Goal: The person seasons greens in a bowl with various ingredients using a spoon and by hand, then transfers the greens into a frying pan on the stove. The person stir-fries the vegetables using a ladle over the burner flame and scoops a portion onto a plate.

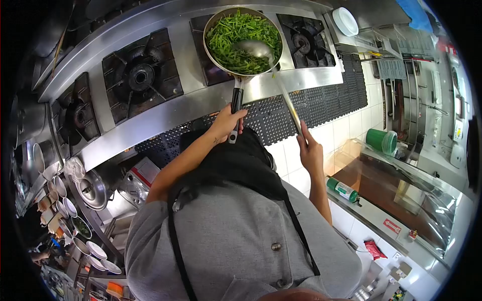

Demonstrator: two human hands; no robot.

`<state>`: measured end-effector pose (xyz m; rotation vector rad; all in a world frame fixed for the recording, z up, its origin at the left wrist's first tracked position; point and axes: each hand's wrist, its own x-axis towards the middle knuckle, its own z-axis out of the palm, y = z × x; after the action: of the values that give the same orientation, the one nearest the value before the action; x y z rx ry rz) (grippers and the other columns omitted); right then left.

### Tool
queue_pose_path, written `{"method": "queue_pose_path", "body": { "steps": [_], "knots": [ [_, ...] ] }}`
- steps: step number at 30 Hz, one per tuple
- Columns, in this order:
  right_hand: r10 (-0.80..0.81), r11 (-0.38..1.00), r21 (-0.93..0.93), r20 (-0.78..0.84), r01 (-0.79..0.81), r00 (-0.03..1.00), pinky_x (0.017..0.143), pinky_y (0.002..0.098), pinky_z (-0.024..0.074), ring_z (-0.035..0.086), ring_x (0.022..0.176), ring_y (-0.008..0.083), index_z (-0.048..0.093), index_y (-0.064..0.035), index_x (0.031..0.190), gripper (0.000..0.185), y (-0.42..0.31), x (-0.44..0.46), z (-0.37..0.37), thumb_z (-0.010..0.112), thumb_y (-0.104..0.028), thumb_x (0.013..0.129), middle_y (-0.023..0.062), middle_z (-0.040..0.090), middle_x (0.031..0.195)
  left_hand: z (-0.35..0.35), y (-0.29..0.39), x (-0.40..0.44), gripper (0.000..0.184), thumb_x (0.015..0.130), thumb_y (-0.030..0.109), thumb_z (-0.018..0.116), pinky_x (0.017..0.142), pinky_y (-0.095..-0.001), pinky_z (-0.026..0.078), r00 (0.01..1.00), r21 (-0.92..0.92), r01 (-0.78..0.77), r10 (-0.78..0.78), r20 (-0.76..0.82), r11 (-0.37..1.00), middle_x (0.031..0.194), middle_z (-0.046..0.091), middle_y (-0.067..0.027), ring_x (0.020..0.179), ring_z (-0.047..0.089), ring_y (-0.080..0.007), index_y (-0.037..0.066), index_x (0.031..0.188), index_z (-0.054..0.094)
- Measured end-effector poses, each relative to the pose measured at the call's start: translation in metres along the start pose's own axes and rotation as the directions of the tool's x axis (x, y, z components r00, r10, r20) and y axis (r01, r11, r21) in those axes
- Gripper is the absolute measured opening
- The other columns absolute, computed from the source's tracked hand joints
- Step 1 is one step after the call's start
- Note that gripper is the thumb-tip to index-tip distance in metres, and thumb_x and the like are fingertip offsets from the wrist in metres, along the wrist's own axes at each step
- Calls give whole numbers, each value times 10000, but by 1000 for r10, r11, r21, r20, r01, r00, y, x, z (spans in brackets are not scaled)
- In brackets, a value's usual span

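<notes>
A frying pan (pixel 207 48) full of chopped green vegetables (pixel 240 34) sits over the stove at the top of the view. My left hand (pixel 228 123) is wrapped round the pan's black handle (pixel 237 103). In my right hand (pixel 310 149) is the long metal handle of a ladle (pixel 257 48), gripped near its end. The ladle's bowl rests among the greens on the pan's right side, partly blurred. Whatever burner is under the pan is hidden by it.
Left of the pan is a bare burner (pixel 141 77), and another burner (pixel 302 44) lies to its right. White plates (pixel 345 21) are stacked at upper right. A lidded pot (pixel 93 189) and several bowls stand lower left. Black mat (pixel 321 108) covers floor by the stove.
</notes>
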<state>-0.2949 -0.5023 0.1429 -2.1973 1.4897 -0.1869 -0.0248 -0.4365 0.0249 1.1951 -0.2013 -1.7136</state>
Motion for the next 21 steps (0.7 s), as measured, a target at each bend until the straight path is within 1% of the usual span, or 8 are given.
{"method": "queue_pose_path", "body": {
  "steps": [3, 7, 8, 9, 12, 15, 19, 21],
  "knots": [
    [208, 978, 8, 28, -208, 978, 648, 406, 526, 711, 787, 397, 536, -170, 1429, 462, -7, 36, 32, 617, -181, 975, 245, 701, 908, -1, -10, 4, 237, 947, 187, 661, 496, -317, 504, 1000, -9, -23, 23, -17, 1000, 746, 556, -32, 571, 564, -147, 72, 1038, 475],
    [-140, 979, 161, 81, 125, 987, 747, 435, 525, 677, 885, 436, 529, -193, 1437, 477, 25, 34, 30, 620, -189, 968, 257, 688, 975, 8, -4, 0, 212, 942, 187, 664, 491, -315, 494, 994, 23, -10, 13, -105, 1000, 738, 550, -32, 589, 569, -147, 72, 1001, 497],
    [-103, 977, 199, 131, 76, 986, 766, 428, 523, 669, 919, 438, 539, -207, 1431, 481, 33, 35, 18, 633, -186, 960, 255, 686, 1023, 11, -4, -3, 212, 942, 187, 664, 491, -315, 494, 993, 35, -15, 19, -114, 999, 738, 550, -32, 589, 569, -147, 72, 1001, 497],
    [-205, 953, 239, 47, 188, 978, 744, 454, 521, 665, 876, 455, 515, -229, 1451, 492, 51, 40, 19, 619, -219, 970, 253, 695, 961, 13, -2, -4, 206, 941, 187, 664, 489, -313, 489, 993, 24, -30, 33, -117, 999, 741, 550, -34, 593, 567, -145, 71, 995, 503],
    [-60, 994, 98, 79, 52, 995, 792, 411, 531, 681, 945, 435, 506, -157, 1449, 470, 24, 66, 4, 585, -203, 988, 266, 682, 1079, 17, -8, -3, 198, 940, 186, 664, 483, -310, 481, 987, 23, -73, 75, -141, 997, 746, 549, -35, 589, 559, -142, 71, 988, 512],
    [-65, 995, 79, 69, 59, 996, 738, 463, 515, 648, 886, 474, 504, -171, 1445, 468, 34, 83, 12, 581, -237, 988, 297, 661, 955, 21, -19, 0, 195, 940, 185, 664, 475, -313, 479, 977, 46, -95, 102, -188, 994, 747, 543, -33, 569, 543, -142, 71, 993, 515],
    [-266, 963, 99, 214, 250, 940, 727, 499, 499, 640, 857, 475, 523, -189, 1425, 460, 91, 89, -10, 590, -261, 976, 278, 656, 875, 38, -12, -3, 237, 929, 236, 684, 474, -314, 485, 955, 109, -84, 111, -276, 991, 739, 550, -26, 568, 551, -143, 74, 963, 515],
    [-398, 905, 178, 34, 387, 917, 738, 552, 499, 652, 826, 459, 533, -223, 1411, 442, 114, 102, -10, 575, -285, 974, 273, 668, 851, 44, -17, -2, 237, 930, 238, 683, 476, -318, 499, 950, 104, -96, 122, -286, 990, 731, 548, -24, 568, 554, -145, 73, 963, 516]
  ]
}}
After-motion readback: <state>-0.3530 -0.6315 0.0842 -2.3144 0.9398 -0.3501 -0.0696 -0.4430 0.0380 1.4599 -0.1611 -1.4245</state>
